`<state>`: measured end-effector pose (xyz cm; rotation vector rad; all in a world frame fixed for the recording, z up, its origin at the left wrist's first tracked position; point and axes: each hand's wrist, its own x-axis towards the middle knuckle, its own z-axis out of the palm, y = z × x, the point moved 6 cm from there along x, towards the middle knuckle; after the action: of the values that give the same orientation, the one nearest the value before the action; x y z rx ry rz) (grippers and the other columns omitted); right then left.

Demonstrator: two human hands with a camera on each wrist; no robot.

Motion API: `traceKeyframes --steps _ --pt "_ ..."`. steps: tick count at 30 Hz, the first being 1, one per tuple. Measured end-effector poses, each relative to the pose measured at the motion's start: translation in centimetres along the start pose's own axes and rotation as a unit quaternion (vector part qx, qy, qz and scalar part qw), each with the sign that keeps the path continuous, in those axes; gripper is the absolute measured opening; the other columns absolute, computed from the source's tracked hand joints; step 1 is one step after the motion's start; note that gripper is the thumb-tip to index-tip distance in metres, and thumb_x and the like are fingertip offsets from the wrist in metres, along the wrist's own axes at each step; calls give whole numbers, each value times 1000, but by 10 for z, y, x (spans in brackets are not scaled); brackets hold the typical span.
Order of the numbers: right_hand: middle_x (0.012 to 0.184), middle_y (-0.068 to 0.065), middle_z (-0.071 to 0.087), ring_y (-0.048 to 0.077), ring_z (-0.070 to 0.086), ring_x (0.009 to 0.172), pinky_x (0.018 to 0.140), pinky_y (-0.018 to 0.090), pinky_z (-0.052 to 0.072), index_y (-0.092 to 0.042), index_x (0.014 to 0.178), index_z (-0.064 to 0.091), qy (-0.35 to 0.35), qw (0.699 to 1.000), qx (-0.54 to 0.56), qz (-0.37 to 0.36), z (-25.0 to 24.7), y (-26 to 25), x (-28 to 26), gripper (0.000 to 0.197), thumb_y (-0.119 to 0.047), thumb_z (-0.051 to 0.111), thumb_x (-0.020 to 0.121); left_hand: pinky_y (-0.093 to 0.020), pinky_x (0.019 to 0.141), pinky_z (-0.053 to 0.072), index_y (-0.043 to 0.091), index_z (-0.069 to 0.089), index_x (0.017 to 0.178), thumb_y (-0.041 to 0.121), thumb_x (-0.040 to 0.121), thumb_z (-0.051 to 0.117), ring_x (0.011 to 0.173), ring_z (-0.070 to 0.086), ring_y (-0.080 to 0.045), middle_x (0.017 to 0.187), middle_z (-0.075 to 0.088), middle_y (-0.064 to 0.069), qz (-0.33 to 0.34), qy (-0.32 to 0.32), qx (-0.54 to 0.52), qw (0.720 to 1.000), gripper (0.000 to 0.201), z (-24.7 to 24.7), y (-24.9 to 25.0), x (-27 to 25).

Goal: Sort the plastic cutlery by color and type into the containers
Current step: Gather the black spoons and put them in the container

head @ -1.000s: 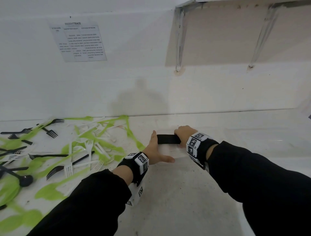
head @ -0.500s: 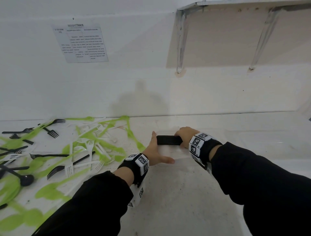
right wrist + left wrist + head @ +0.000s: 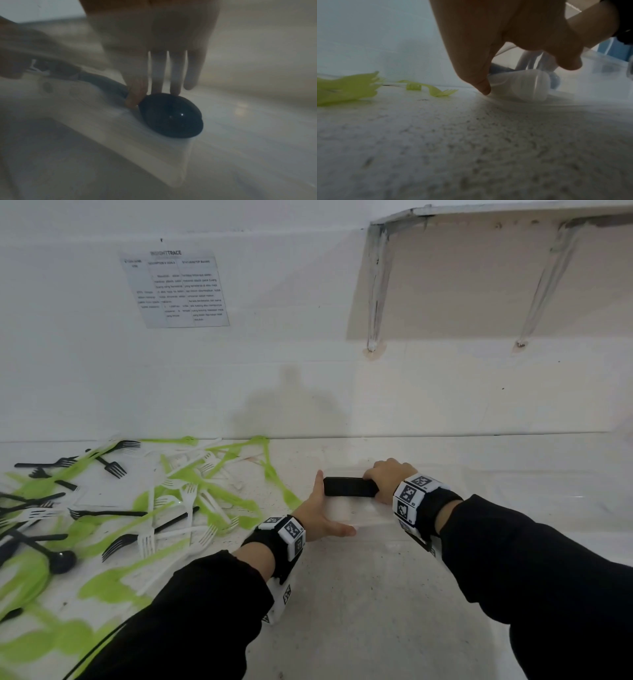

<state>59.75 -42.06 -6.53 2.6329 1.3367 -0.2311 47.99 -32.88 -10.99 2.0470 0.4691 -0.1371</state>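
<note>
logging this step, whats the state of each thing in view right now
left hand: open, fingers straight against the left end of the clear container
right hand: fingers on the black spoons in the container
clear container: flat on the table, open top
black spoons: stacked, lying in the container along its far side
loose cutlery pile: green, white and black pieces, unsorted on the table at left

The bench (image 3: 359,594) is showing a rough, speckled white finish; the black spoon bowl (image 3: 171,116) is gleaming as glossy plastic; the clear container (image 3: 530,88) is looking smooth and translucent; the green forks (image 3: 219,501) are looking like matt plastic
</note>
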Motion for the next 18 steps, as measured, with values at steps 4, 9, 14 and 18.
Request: traceKeyframes --steps 4,9,14,18 --pt "117 1 54 24 50 111 86 35 41 -29 126 50 -5 1000 -2 -28 -1 4 -7 49 -32 64 79 -14 101 21 18 -28 144 24 72 81 141 21 -12 156 10 1 1 1 -4 1000 131 0 -3 2" --pt "128 1 47 24 45 118 89 37 41 -29 139 35 -57 996 -56 -25 3 12 -12 74 -27 71 74 -15 103 19 19 -27 144 26 71 81 142 18 -13 157 10 1 0 3 -6 1000 130 0 -5 3" --pt "128 0 42 23 44 118 84 32 41 -28 134 41 -41 997 -57 -27 0 12 -14 68 -23 70 73 -15 102 20 20 -25 145 26 71 81 142 18 -14 156 13 1 0 6 -6 1000 129 1 -8 4" --pt "109 -2 48 22 53 105 68 27 35 -25 102 54 -27 998 -36 -45 0 6 -16 29 -14 62 76 -16 104 19 19 -27 144 26 71 81 142 16 -12 157 10 1 4 3 -11 1000 131 2 -10 7"
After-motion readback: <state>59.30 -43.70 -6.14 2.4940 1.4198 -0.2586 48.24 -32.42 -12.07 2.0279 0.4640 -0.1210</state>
